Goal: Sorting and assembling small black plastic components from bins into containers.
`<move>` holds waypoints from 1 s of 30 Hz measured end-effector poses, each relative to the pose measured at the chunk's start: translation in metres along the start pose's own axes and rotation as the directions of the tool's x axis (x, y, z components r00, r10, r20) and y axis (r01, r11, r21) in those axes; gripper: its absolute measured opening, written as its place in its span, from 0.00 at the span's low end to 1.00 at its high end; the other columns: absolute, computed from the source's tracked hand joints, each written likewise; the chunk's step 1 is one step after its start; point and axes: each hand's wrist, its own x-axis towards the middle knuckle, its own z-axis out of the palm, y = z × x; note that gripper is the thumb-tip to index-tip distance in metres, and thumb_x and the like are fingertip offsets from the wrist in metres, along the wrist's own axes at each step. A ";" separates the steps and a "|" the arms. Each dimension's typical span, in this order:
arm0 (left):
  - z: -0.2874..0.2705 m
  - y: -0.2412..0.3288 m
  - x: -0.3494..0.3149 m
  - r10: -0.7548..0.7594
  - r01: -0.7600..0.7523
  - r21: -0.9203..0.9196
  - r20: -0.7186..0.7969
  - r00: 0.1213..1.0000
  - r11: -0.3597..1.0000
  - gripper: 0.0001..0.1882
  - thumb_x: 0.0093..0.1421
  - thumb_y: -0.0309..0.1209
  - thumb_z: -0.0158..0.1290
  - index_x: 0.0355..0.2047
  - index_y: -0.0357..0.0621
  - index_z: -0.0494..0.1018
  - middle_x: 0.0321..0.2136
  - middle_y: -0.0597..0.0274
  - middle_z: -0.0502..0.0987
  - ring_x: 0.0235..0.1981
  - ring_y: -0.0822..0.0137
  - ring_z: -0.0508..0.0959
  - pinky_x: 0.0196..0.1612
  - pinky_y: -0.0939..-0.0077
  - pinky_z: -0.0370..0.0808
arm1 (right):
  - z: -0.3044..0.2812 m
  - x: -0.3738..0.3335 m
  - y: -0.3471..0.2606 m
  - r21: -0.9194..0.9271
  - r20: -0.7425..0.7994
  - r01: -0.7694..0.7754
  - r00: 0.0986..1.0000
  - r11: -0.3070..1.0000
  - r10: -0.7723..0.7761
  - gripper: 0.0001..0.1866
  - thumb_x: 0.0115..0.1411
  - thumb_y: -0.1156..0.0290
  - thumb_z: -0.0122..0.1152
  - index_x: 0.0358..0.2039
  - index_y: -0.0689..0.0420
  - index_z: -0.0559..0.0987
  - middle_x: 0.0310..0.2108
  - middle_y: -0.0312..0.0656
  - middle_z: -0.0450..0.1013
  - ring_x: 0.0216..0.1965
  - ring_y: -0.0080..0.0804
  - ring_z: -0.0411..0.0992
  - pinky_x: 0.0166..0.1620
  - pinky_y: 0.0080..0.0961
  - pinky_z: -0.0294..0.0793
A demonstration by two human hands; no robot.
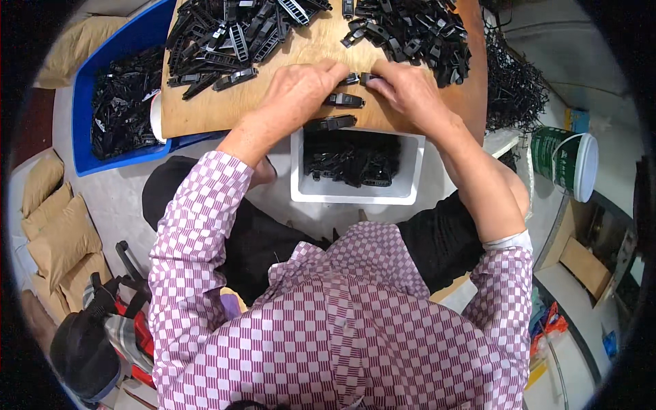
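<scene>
My left hand [304, 85] is closed on a long black plastic piece [351, 79], its end poking out past the fingertips. Facing it, my right hand [413, 96] pinches a small black plastic piece [367, 78]. The two pieces are close end to end; whether they touch I cannot tell. Just below, on the wooden table [287, 61], lie one black plastic part [345, 100] and another black part [333, 123] at the near edge. Most of the held pieces is hidden by my fingers.
Long, ladder-like black parts [236, 41] are heaped at the table's left, small black parts [417, 41] at its right. Below the near edge stands a white foam box [413, 167] with black parts inside. A blue bin [83, 130] is left, a green bucket [550, 157] right.
</scene>
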 end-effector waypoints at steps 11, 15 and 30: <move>0.010 -0.015 0.004 -0.031 0.029 -0.086 -0.030 0.999 0.996 0.05 0.53 0.23 0.56 0.30 0.36 0.72 0.33 0.54 0.75 0.36 0.52 0.80 0.38 0.61 0.78 | -0.012 0.009 -0.014 0.027 -0.086 0.115 0.990 0.993 -0.113 0.08 0.56 0.69 0.63 0.34 0.58 0.75 0.29 0.44 0.73 0.31 0.45 0.74 0.34 0.37 0.73; 0.007 -0.015 0.005 -0.070 0.069 -0.111 -0.001 0.998 0.991 0.06 0.52 0.21 0.57 0.30 0.36 0.72 0.33 0.54 0.75 0.36 0.52 0.80 0.38 0.62 0.78 | -0.017 0.011 -0.019 0.052 0.046 0.127 0.991 0.991 -0.129 0.07 0.57 0.70 0.61 0.31 0.59 0.73 0.27 0.46 0.73 0.30 0.47 0.74 0.34 0.38 0.73; 0.005 -0.022 0.006 -0.048 0.054 -0.215 0.031 0.998 0.975 0.05 0.50 0.22 0.58 0.28 0.35 0.73 0.31 0.53 0.74 0.35 0.50 0.78 0.39 0.60 0.75 | 0.013 0.007 -0.025 0.123 -0.067 0.078 0.995 0.989 -0.070 0.09 0.55 0.72 0.62 0.27 0.61 0.70 0.25 0.51 0.73 0.29 0.52 0.74 0.32 0.43 0.72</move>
